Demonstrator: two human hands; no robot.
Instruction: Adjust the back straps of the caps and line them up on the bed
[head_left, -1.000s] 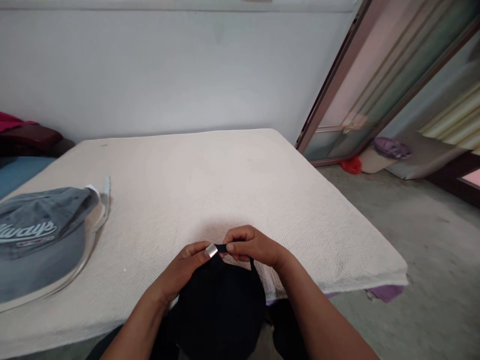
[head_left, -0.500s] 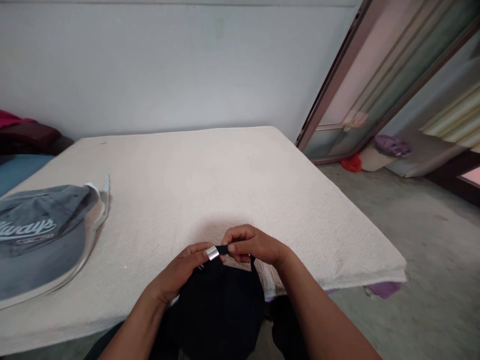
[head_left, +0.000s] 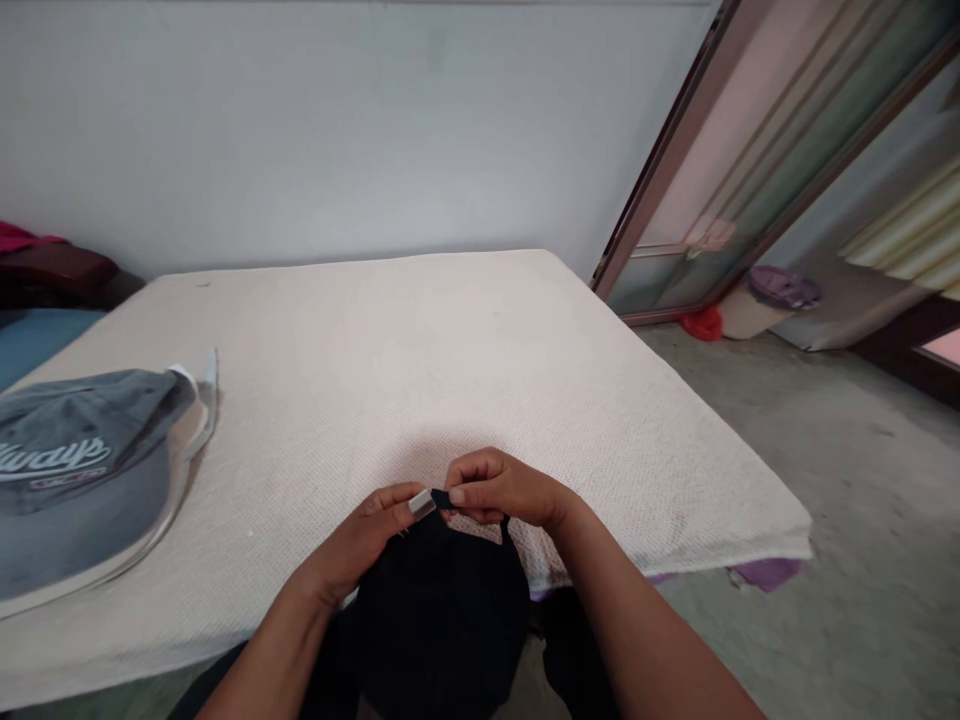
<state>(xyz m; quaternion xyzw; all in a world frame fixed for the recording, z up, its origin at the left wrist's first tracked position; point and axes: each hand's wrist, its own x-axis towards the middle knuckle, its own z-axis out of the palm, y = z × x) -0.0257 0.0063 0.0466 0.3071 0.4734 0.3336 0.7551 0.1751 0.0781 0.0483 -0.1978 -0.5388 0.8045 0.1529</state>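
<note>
Black cap (head_left: 442,610) at the near edge of the desk (head_left: 480,350), low centre of view, over the person's lap; its strap (head_left: 443,499) runs between both hands; left hand (head_left: 364,540) pinches the metal buckle (head_left: 421,504) on the strap, thumb on top; right hand (head_left: 514,490) grips the strap just beside the buckle, thumb and fingers closed; grey cap (head_left: 86,450) with white lettering lies on the desk, left side, well apart from the hands.

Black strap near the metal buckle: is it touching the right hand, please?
Touching. The head view shows the right hand pinching the black strap between thumb and fingers, just beside the metal buckle.
</note>
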